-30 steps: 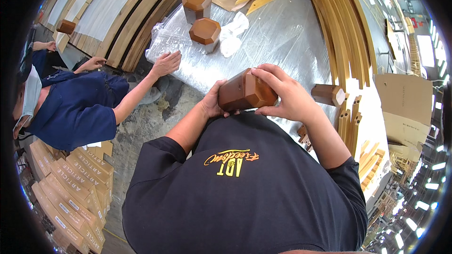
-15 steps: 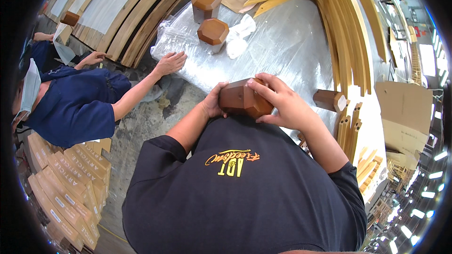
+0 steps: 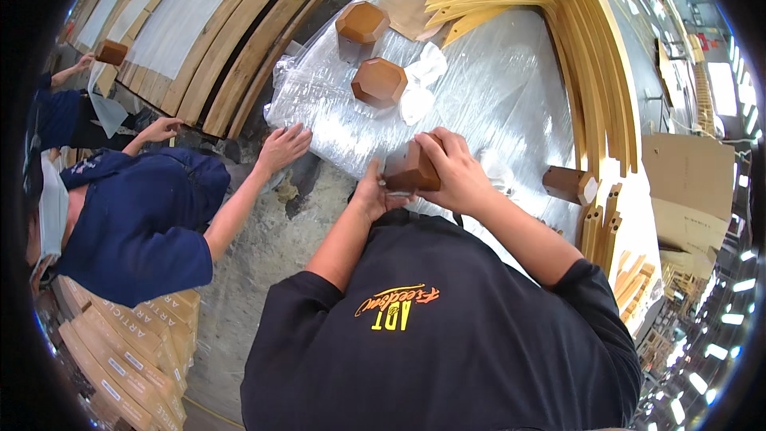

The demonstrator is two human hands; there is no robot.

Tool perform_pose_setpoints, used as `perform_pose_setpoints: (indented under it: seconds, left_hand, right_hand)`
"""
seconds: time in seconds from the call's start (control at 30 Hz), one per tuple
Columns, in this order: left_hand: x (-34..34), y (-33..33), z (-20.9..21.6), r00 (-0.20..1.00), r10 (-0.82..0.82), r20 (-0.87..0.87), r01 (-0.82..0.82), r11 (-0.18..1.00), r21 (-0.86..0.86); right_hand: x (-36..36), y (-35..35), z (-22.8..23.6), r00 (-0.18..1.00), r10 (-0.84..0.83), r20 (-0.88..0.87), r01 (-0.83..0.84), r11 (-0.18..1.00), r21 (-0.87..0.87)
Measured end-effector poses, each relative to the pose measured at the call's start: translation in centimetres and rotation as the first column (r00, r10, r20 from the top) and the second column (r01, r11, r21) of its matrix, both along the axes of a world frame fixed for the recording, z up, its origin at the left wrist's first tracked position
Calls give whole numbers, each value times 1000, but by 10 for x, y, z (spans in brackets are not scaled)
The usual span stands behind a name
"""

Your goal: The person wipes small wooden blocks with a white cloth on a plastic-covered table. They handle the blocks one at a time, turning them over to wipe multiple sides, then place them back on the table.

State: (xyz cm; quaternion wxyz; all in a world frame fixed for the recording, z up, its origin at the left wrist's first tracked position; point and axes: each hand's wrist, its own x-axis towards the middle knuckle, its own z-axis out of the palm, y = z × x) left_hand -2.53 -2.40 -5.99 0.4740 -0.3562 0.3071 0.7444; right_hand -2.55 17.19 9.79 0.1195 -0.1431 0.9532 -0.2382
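Observation:
Just in front of my torso, both hands hold a brown wooden block [image 3: 409, 168] with bevelled, faceted sides. My left hand [image 3: 375, 193] grips it from the left and below. On its right side and top edge, the fingers of my right hand [image 3: 457, 175] are wrapped round it. Two similar upright blocks, a far wooden block [image 3: 362, 24] and a nearer wooden block [image 3: 379, 82], stand on the plastic-wrapped surface [image 3: 487, 72]. A crumpled white cloth [image 3: 421, 88] lies beside them. To the right, another faceted block [image 3: 568, 185] lies on its side.
Curved yellowish wooden pieces [image 3: 594, 72] are stacked along the right and far side. A brown sheet [image 3: 405, 9] lies at the back. At left, a co-worker in navy [image 3: 144, 215] rests a hand near the wrap's edge. Cartons [image 3: 128, 343] are stacked lower left.
The held block has moved slightly away from my torso and turned, showing a different face. My hands have shifted their grip with it. The view has also moved a little.

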Motion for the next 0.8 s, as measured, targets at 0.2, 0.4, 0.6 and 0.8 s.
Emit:
perform_pose_setpoints:
  seconds: [0.2,0.4,0.6,0.8]
  left_hand:
    - [-40,-40,30,931,-234,-282,126,927,-353]
    - [-58,3,55,700,-516,-494,299,840,-453]
    - [-54,20,61,696,-515,-500,255,828,-499]
    - [-15,15,75,811,-447,-378,111,751,-650]
  right_hand:
    - [-19,-30,-57,989,-38,-139,49,996,75]
    - [-22,2,-53,997,-72,-28,65,980,-187]
    - [120,123,-72,535,-836,-120,745,534,-400]
    - [315,226,-82,-191,-947,-259,965,-230,130]
